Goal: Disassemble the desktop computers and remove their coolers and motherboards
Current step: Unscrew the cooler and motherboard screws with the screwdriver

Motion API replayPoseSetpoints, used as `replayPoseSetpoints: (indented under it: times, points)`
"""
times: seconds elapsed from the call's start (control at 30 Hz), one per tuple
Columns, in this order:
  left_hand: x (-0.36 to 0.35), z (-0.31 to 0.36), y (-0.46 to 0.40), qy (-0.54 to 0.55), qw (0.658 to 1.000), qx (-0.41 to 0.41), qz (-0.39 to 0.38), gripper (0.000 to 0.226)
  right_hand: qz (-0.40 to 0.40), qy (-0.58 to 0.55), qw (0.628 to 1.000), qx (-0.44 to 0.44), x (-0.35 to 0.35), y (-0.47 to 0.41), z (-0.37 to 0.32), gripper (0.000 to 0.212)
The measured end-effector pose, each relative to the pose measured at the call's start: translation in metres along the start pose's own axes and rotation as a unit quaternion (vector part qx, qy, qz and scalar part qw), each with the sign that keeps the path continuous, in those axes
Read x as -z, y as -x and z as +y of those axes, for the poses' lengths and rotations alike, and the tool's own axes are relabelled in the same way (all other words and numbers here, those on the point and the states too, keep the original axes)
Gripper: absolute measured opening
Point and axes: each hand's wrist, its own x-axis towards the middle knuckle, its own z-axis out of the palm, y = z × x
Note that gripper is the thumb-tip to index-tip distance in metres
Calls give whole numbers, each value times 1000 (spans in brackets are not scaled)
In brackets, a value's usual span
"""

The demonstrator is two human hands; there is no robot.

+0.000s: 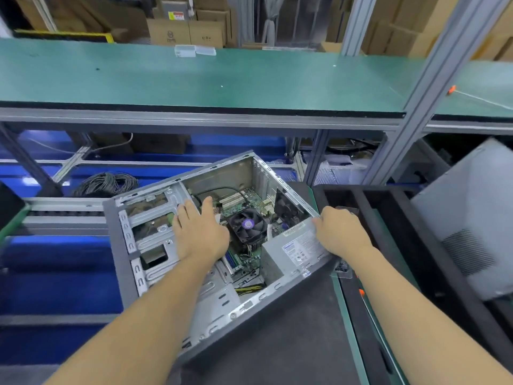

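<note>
We see the open grey metal desktop computer case (211,257) lying tilted on the dark mat (291,343), overhanging its left edge. Our left hand (198,232) rests flat inside, fingers relaxed, beside the black cooler fan (247,225). Our right hand (340,232) grips the case's right rim.

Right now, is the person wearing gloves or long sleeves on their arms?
No. The left hand and the right hand are both bare, with no gloves. No sleeves, watch, rings or bands show on either forearm, all the way to the picture's bottom edge.
</note>
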Motion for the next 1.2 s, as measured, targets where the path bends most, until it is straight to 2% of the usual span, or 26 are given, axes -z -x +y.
replayPoseSetpoints:
  times: [0.1,0.17,0.23,0.33,0.43,0.6,0.67,0.8,0.9,1.07,1.13,1.2]
  points:
    - [2,-12,-16,0,998,-61,-13,74,-13,18,1000,-11,-4,19,-5,26]
    - [2,-17,-23,0,996,-91,-20,71,-30,-19,999,-35,-5,28,-5,20]
    - [2,-21,-26,6,994,-106,-17,66,-54,-62,995,-56,-3,28,-1,25]
    - [2,-21,-25,44,993,-109,10,61,-71,-107,990,-51,4,9,3,43]
    - [6,-20,-23,101,990,-98,18,57,-79,-176,980,-37,-2,-11,-10,42]
    - [8,-20,-21,129,988,-88,21,55,-12,-124,992,-28,-26,-8,-21,49]
    - [10,-21,-21,128,987,-96,17,56,-9,-89,996,-15,-23,-1,-20,49]
    - [14,-26,-22,118,984,-134,0,57,3,-87,996,-26,-24,26,-25,49]
    - [12,-30,-18,115,981,-157,-18,55,2,-16,999,-34,-34,59,-23,42]
    - [9,-24,-11,59,984,-168,-23,67,-6,-118,987,-107,-17,43,-26,47]
    - [9,-22,-8,53,984,-169,-26,75,-7,-113,990,-81,-11,31,-37,49]
    - [9,-21,-6,56,984,-168,-29,81,8,-36,999,-25,-14,28,-43,42]
